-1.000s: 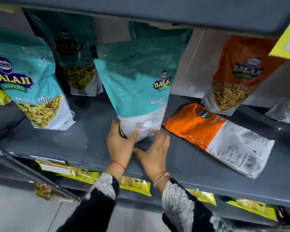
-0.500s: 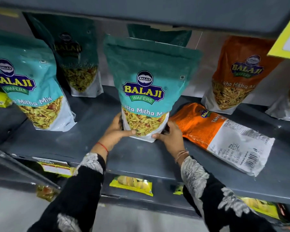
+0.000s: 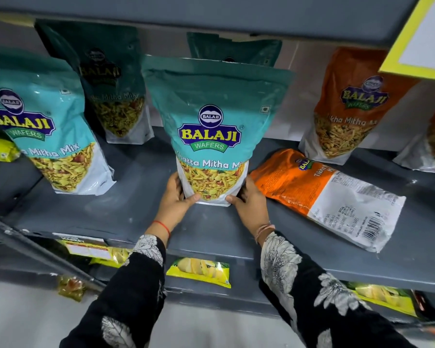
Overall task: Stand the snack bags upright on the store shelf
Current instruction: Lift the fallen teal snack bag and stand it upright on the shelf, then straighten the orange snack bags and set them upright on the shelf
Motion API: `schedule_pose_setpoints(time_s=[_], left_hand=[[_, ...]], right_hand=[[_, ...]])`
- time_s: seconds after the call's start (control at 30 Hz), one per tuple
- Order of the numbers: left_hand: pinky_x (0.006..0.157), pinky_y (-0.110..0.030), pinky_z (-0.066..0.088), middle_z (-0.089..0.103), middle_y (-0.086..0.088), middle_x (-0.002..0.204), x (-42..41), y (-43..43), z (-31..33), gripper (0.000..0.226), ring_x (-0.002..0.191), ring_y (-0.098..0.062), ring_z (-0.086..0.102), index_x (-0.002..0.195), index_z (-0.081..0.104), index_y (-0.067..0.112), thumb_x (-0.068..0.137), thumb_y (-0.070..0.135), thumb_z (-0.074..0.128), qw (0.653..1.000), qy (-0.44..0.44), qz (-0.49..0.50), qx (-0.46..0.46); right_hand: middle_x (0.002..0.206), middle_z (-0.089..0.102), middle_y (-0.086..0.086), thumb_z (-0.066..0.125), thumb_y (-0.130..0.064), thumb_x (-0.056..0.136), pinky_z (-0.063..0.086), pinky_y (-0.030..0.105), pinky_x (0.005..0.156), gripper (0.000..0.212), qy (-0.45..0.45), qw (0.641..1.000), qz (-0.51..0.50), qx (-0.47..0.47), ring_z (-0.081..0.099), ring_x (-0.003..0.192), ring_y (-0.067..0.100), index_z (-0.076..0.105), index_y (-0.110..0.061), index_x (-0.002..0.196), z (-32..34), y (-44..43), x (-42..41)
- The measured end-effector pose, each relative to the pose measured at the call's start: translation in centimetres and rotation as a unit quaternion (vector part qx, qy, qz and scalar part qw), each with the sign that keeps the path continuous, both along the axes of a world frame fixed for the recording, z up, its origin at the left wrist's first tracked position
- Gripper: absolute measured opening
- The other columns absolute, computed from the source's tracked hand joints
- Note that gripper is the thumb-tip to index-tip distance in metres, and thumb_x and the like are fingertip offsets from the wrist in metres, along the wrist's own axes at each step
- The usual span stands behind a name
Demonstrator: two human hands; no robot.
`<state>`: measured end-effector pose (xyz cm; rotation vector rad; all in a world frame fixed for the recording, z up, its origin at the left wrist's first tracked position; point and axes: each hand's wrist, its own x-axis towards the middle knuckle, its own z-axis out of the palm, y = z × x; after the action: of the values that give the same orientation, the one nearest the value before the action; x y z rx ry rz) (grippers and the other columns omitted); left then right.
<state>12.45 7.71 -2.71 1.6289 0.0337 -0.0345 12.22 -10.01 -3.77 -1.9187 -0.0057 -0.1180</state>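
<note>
- I see my left hand (image 3: 175, 197) and right hand (image 3: 249, 200) gripping the teal bag (image 3: 211, 131) by its bottom corners — it stands upright on the grey shelf (image 3: 136, 209).
- An orange bag (image 3: 324, 197) lies flat just beside it.

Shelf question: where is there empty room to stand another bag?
Bare shelf lies between the left teal bag and the held teal bag. The right is crowded: an orange bag lies flat there.

place: shop | cues: grey metal shelf (image 3: 126, 217); rows of branded snack bags (image 3: 347, 114); price labels (image 3: 86, 246)
</note>
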Motion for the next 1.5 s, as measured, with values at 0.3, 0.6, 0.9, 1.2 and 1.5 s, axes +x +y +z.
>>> schedule_pose_setpoints(time_s=[0.3, 0.6, 0.9, 1.2, 1.5], left_hand=[[0.08, -0.013, 0.049, 0.051, -0.014, 0.101, -7.9, -5.9, -0.3, 0.053, 0.086, -0.015, 0.057, 0.119, 0.041, 0.019, 0.077, -0.005, 0.063, 0.969, 0.009, 0.246, -0.028], [0.07, -0.032, 0.051, 0.06, -0.014, 0.09, -8.9, -27.4, 4.8, 0.039, 0.08, -0.026, 0.06, 0.105, 0.053, 0.013, 0.085, 0.045, 0.051, 0.902, 0.35, -0.071, -0.241], [0.058, -0.035, 0.058, 0.072, -0.007, 0.11, -12.3, -29.0, 2.4, 0.084, 0.09, -0.024, 0.071, 0.12, 0.048, 0.02, 0.046, 0.037, 0.083, 0.97, 0.206, -0.069, -0.107], [0.076, -0.016, 0.043, 0.056, 0.021, 0.102, -3.8, -28.7, 6.9, 0.085, 0.095, -0.001, 0.055, 0.111, 0.039, 0.039, 0.048, 0.008, 0.085, 0.99, -0.016, -0.074, 0.118], [0.107, -0.051, 0.039, 0.058, -0.004, 0.117, 1.0, -27.9, 2.1, 0.08, 0.119, -0.027, 0.052, 0.117, 0.042, 0.025, 0.046, 0.008, 0.074, 0.989, 0.014, -0.121, 0.087]], right_hand=[[0.122, 0.06, 0.021, 0.057, -0.048, 0.076, 0.036, 0.031, 0.099, 0.055, -0.156, 0.953, -0.06, -0.254, 0.053, 0.116, 0.028, 0.059, -0.008, 0.112, 8.2, -12.7, -4.3], [0.128, 0.055, -0.006, 0.055, -0.062, 0.076, 0.044, 0.016, 0.091, 0.048, 0.126, 0.966, 0.163, -0.157, 0.057, 0.107, 0.005, 0.051, -0.035, 0.116, 9.0, -28.2, 1.0], [0.097, 0.075, -0.001, 0.076, -0.027, 0.071, 0.053, 0.026, 0.079, 0.029, 0.183, 0.962, 0.195, 0.058, 0.068, 0.093, 0.016, 0.069, -0.013, 0.096, 5.3, -30.6, -4.9], [0.092, 0.07, -0.011, 0.079, -0.011, 0.066, 0.057, 0.023, 0.073, 0.045, -0.084, 0.99, -0.004, 0.111, 0.068, 0.085, 0.005, 0.053, -0.032, 0.096, 6.8, -30.2, -4.0], [0.102, 0.065, -0.004, 0.083, -0.02, 0.064, 0.056, 0.041, 0.085, 0.057, -0.098, 0.986, -0.108, 0.082, 0.065, 0.093, 0.009, 0.045, -0.031, 0.105, 2.4, -27.9, -3.1]])
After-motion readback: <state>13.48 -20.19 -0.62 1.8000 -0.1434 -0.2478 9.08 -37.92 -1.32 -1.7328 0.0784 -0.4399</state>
